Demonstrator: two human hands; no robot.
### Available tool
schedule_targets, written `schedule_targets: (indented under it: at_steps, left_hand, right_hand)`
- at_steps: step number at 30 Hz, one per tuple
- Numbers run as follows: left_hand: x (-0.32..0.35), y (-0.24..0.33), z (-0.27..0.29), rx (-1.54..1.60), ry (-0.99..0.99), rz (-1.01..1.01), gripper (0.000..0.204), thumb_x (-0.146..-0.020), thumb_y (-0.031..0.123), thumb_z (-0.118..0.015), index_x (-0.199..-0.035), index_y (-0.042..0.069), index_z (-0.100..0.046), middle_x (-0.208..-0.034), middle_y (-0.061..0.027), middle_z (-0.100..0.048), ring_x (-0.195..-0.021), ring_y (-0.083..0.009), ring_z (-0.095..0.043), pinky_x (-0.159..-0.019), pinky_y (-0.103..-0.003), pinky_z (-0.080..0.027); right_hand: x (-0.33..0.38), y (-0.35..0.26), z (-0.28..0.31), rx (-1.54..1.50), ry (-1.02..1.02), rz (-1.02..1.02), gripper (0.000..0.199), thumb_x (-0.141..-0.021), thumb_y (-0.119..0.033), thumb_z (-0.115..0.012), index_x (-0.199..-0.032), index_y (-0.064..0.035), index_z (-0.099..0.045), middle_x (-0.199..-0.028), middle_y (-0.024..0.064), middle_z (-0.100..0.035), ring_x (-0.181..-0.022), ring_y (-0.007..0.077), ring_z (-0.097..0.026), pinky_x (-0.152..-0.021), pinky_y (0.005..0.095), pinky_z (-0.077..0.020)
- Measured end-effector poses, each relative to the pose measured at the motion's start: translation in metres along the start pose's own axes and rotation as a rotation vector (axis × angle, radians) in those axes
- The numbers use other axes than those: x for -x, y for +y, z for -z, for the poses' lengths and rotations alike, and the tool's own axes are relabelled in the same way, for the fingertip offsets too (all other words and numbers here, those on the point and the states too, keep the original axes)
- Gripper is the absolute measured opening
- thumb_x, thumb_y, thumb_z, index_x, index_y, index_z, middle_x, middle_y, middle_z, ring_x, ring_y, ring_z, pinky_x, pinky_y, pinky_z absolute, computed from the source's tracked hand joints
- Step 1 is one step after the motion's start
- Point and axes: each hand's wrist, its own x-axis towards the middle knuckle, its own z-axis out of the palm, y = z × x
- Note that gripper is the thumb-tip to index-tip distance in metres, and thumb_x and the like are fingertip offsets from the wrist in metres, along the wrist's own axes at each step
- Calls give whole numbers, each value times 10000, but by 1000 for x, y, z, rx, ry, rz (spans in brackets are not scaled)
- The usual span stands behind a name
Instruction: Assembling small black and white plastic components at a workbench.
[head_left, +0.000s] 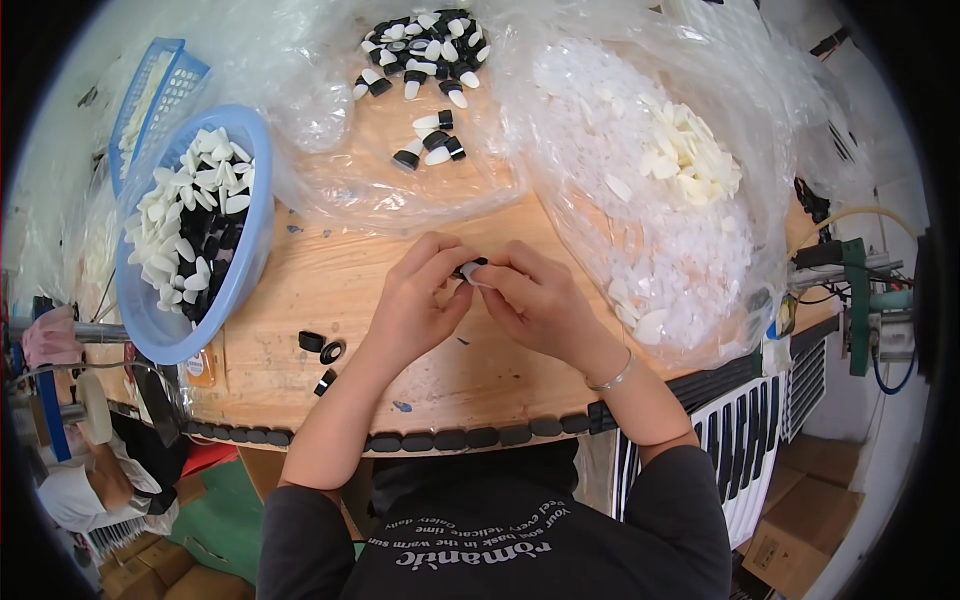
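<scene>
Over the middle of the wooden table [300,290], my left hand [415,295] and my right hand [535,300] meet fingertip to fingertip. Between them they pinch a small part [468,270] made of a black cap and a white oval tip. The left fingers hold the black end, the right fingers the white end. Three loose black caps [325,352] lie on the table just left of my left wrist. A metal bracelet [612,378] circles my right wrist.
A blue round basket [235,270] at left holds several white-and-black joined parts. Clear plastic bags at the back hold more joined pieces [425,50] and white oval tips [690,150]. A blue rectangular basket [160,90] stands far left. Machinery and cables [860,290] sit at right.
</scene>
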Motion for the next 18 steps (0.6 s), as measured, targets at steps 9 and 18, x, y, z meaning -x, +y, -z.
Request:
schedule_targets:
  at_steps: [9, 18]
  left_hand:
    - [1, -6, -2, -45, -4, -87, 379, -660, -101, -650, -1021, 12, -636, -988, -95, -597, -749, -169, -588, -630, -245, -489]
    - [0, -7, -11, 366, 179, 143, 235, -758, -112, -636, -970, -21, -589, -909, -117, -608, -754, -183, -653, -676, -259, -516]
  right_hand:
    - [0, 3, 1, -54, -109, -154, 251, -737, 44, -671, -968, -51, -657, -829, 93, -554, -681, 215, -565, -579, 288, -462]
    - [4, 19, -1, -822, -54, -767, 219, -857, -37, -645, -1076, -41, -633, -954, 49, -664, -787, 84, -613, -670, 214, -497]
